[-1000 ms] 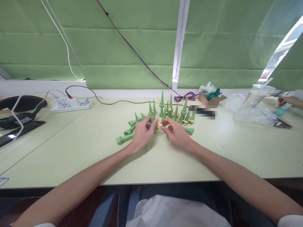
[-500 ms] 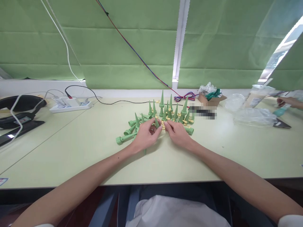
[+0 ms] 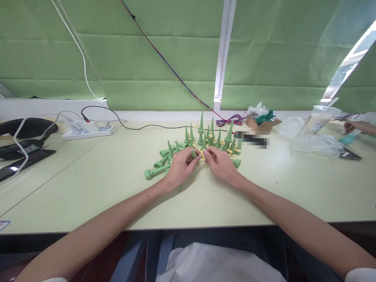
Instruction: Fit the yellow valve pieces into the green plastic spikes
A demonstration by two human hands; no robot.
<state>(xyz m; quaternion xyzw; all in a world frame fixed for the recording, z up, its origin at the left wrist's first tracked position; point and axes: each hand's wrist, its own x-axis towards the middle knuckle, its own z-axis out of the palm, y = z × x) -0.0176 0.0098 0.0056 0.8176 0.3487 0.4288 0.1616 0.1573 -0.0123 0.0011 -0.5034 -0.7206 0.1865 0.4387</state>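
A cluster of green cone-shaped plastic spikes (image 3: 205,135) with small yellow fittings stands and lies at the middle of the pale table (image 3: 88,184). My left hand (image 3: 179,168) is closed round one green spike (image 3: 194,154), whose tip points up between my fingers. My right hand (image 3: 220,164) pinches a small yellow fitting (image 3: 202,156) right beside that spike. The fingertips of both hands nearly meet. Several green spikes (image 3: 157,164) lie flat just left of my left hand.
A white power strip (image 3: 88,131) with cables and black gear (image 3: 20,141) sit at the left. A small cardboard box (image 3: 263,123), crumpled plastic bags (image 3: 315,143) and a plastic cup (image 3: 319,117) are at the right. Another person's hand (image 3: 357,126) shows at the far right edge.
Both hands drew a little closer together over the pile. The spike in my left hand tilted upright, and my right fingers closed in on the yellow fitting beside it.
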